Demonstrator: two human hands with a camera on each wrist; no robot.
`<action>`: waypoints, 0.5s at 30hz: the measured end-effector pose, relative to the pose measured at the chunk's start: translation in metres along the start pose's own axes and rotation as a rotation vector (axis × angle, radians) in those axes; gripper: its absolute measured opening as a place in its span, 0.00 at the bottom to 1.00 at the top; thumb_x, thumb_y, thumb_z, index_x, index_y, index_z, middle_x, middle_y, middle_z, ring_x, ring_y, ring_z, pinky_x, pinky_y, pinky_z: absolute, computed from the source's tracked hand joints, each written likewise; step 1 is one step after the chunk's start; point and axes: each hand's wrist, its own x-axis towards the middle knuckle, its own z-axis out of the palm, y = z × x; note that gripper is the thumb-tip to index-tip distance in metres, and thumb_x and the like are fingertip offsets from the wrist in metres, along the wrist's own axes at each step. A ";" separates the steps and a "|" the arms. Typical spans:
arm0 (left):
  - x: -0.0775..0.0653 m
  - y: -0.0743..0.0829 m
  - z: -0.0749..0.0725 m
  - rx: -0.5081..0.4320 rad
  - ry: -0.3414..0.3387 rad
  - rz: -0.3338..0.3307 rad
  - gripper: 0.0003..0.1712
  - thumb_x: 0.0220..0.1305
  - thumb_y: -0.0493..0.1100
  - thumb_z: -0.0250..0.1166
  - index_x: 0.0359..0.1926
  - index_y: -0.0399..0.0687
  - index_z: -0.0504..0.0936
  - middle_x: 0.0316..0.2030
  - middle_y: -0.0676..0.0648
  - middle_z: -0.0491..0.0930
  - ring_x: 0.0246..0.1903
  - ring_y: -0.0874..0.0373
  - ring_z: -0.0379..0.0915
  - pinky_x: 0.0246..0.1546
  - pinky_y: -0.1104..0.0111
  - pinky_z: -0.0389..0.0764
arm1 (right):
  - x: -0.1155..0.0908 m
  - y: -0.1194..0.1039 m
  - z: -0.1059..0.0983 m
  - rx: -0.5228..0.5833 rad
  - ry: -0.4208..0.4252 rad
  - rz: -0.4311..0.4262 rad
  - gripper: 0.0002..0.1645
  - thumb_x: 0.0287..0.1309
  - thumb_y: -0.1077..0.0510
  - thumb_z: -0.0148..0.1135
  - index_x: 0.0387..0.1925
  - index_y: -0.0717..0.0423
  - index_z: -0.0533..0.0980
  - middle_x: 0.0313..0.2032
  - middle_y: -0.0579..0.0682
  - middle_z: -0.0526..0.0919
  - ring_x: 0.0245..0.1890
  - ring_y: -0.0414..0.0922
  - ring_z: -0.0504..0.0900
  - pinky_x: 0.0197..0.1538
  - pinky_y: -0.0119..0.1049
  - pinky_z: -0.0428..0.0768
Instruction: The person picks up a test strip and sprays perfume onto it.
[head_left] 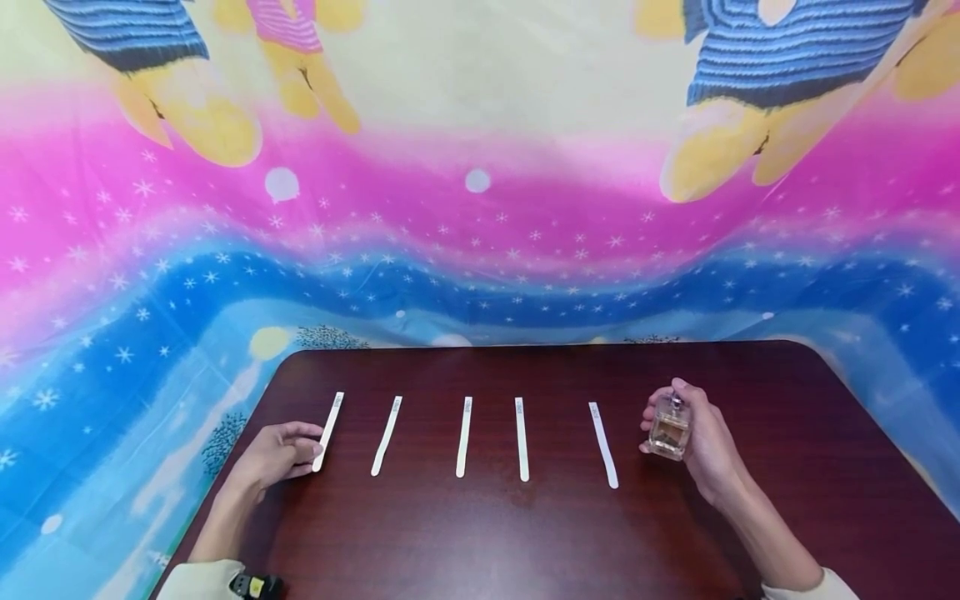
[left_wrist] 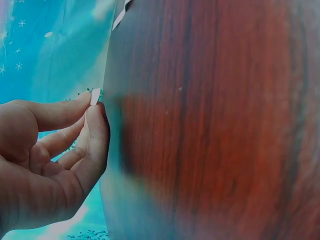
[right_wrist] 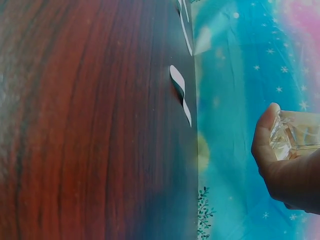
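Observation:
At the left of the table, my left hand (head_left: 276, 454) pinches the lower part of a white paper test strip (head_left: 329, 431) between thumb and fingers. The left wrist view shows the end of this strip (left_wrist: 95, 96) at the fingertips. My right hand (head_left: 708, 446) grips a clear glass perfume bottle (head_left: 670, 432) with amber liquid, its thumb at the top by the spray head. In the right wrist view the bottle (right_wrist: 302, 131) is partly cut off by the frame edge. Several similar strips lie between the hands, the nearest to the right hand being a slightly curved strip (head_left: 603, 444).
A dark reddish-brown table (head_left: 450, 542) spans the lower view. On it, other strips lie in a spaced row, among them a left one (head_left: 386, 436), a middle one (head_left: 464, 437) and another (head_left: 522, 439). A colourful printed cloth (head_left: 480, 233) hangs behind the table.

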 end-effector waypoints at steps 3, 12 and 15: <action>0.000 0.001 -0.001 0.010 0.008 -0.002 0.20 0.77 0.33 0.62 0.64 0.27 0.78 0.41 0.45 0.84 0.37 0.57 0.82 0.39 0.66 0.91 | 0.000 0.000 0.000 -0.003 0.002 -0.002 0.29 0.86 0.40 0.39 0.39 0.48 0.82 0.34 0.43 0.86 0.35 0.41 0.88 0.36 0.45 0.93; 0.003 -0.001 -0.003 0.029 -0.002 0.005 0.22 0.75 0.33 0.65 0.65 0.26 0.76 0.39 0.47 0.86 0.39 0.57 0.83 0.41 0.65 0.92 | 0.000 0.000 0.002 -0.007 0.007 0.007 0.29 0.86 0.39 0.39 0.39 0.47 0.82 0.34 0.43 0.86 0.36 0.41 0.87 0.36 0.45 0.93; 0.003 -0.002 -0.004 0.031 -0.001 0.005 0.22 0.74 0.33 0.66 0.65 0.26 0.76 0.40 0.47 0.88 0.39 0.58 0.83 0.41 0.65 0.92 | 0.000 0.002 0.003 -0.006 0.006 0.007 0.29 0.86 0.39 0.39 0.39 0.47 0.81 0.35 0.43 0.86 0.36 0.41 0.87 0.36 0.45 0.93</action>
